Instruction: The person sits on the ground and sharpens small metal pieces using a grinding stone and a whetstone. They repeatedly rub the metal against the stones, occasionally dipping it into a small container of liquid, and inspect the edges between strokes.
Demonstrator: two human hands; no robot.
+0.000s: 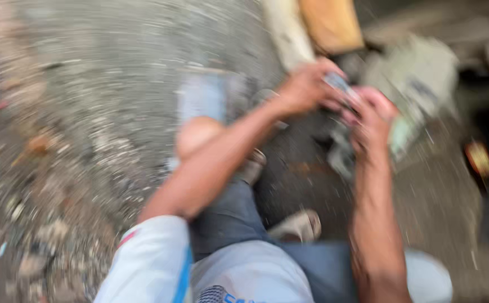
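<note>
gravel ground point(115, 84) under both hands point(340, 104) gripping small object point(338, 83).

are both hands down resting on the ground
No, the left hand and right hand are raised together around a small grey object.

Your left hand point(306, 87) and right hand point(370, 120) meet on a small grey object point(340, 84), blurred. Both lie just beside the pale green machine point(418, 84). Your sandalled foot point(299, 225) rests well below it.
</note>
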